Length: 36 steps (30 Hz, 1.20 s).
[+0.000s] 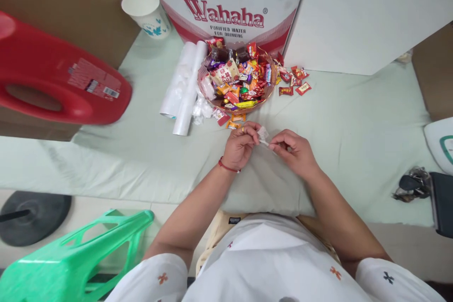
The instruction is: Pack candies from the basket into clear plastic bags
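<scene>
Fingers [250, 132] of left hand [241, 148] and right hand [296, 153] grip a translucent scrap [262, 134] between the bowl [251, 109] and table's [357, 127] front edge.

White shirt [269, 259], loose short sleeves [150, 271], scattered with small cross-like motifs [335, 272] (some orange, some dark). Thin red bracelet [229, 166] round left wrist, gold-coloured ring [243, 129] on left hand [240, 148]. Tan legwear [214, 233] past shirt hem, small dark rectangular label [234, 220] on it.

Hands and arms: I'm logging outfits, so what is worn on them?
The left hand has a gold ring; its wrist, a red bracelet. The right hand shows neither. Short white sleeves bear small motifs: orange left, dark right.
</scene>
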{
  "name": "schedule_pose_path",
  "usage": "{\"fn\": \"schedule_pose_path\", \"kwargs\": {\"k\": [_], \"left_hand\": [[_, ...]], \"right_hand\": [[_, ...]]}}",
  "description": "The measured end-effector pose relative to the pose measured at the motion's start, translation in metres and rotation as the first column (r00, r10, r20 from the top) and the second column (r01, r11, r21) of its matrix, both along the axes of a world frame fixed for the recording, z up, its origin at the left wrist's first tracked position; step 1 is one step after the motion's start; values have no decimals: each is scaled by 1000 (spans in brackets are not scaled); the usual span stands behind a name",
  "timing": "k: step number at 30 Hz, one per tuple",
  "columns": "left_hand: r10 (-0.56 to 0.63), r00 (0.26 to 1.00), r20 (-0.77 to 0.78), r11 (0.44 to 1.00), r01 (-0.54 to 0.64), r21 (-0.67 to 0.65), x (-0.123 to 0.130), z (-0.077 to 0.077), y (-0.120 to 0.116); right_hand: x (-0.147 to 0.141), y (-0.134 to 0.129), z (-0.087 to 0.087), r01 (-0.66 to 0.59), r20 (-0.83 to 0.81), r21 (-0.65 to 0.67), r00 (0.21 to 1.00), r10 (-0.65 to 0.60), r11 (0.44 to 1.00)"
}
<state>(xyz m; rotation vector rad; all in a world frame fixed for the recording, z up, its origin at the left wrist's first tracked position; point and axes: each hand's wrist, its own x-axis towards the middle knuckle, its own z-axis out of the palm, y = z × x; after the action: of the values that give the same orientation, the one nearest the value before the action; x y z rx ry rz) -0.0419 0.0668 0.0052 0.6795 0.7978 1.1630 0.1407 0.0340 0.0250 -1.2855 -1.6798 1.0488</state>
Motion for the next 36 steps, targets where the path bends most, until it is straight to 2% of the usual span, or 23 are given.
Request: {"fn": "schedule_pose_path", "kwargs": {"k": [4, 6, 11, 15, 18, 21, 24, 27, 29, 30, 33, 35, 36], "left_hand": [[3, 1000, 17, 1000, -3, 6, 1, 0, 1], [17, 999, 41, 1000, -17, 2, 0, 1, 2], [53, 996, 74, 997, -49, -54, -4, 3, 4], [48, 996, 81, 997, -43, -61, -5, 4, 6], [50, 995, 83, 995, -43, -86, -3, 7, 4], [74, 995, 74, 986, -61, -157, -1, 16, -7], [68, 996, -64, 974, -81, -212, 5, 28, -29], [-36, 990, -138, 973, 3, -230, 18, 38, -52], [-107, 986, -126, 973, 78, -218, 29, 39, -61], [-106, 985, -133, 976, 78, -205, 35, 37, -63], [38, 978, -206, 986, -70, -153, 46, 25, -61], [125, 962, -242, 980, -158, -120, 48, 17, -58], [132, 958, -253, 979, -166, -119, 48, 13, -57]], "right_hand": [[6, 1, 5, 22, -196, -231, 978, -68, 973], [9, 1, 5, 47, -256, -290, 959, -124, 956], [12, 2, 1, 259, -196, -188, 935, -295, 947], [7, 0, 0, 456, -64, -84, 885, -462, 886], [4, 1, 2, 523, -77, -60, 847, -526, 850], [2, 3, 7, 573, -142, -97, 801, -581, 814], [-4, 1, 15, 637, -133, -41, 760, -636, 770], [-17, -7, 21, 642, -115, 38, 764, -635, 766], [-28, -13, 22, 605, -102, 56, 795, -599, 794], [-33, -16, 21, 588, -97, 57, 807, -582, 807], [-39, -20, 20, 571, -126, 12, 815, -565, 821], [-35, -17, 21, 571, -210, -92, 789, -577, 816], [-30, -14, 21, 557, -264, -164, 770, -581, 814]]}}
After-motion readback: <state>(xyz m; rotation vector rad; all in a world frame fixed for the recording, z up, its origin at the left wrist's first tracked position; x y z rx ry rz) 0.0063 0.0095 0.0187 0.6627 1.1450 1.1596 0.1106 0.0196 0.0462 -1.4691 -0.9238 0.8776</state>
